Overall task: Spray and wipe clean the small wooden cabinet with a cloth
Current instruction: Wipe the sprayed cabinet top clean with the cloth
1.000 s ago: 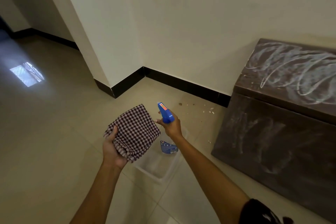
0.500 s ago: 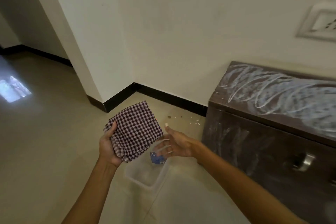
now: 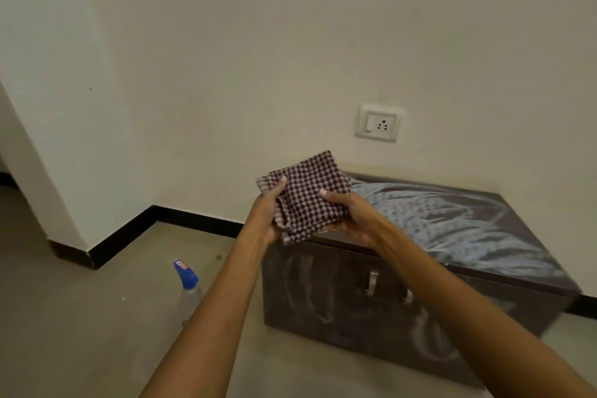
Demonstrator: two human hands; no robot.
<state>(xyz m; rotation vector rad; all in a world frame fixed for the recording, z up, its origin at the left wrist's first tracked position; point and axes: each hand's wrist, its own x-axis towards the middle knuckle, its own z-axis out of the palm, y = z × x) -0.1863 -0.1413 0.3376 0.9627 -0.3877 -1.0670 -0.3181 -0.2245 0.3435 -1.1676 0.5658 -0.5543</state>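
— Looking down from head height: both hands hold the checked cloth above the cabinet, at its left end; the left hand curls round one edge; the right hand pinches the other.
— And the spray bottle?
— Standing on the floor left of the cabinet, untouched; the top is streaked white, so I'd judge wiping hasn't started.

Checked cloth held; cabinet white-streaked; spray bottle upright

Layout around the cabinet
Spray bottle on the floor left of it, cloth over its left end, socket behind.
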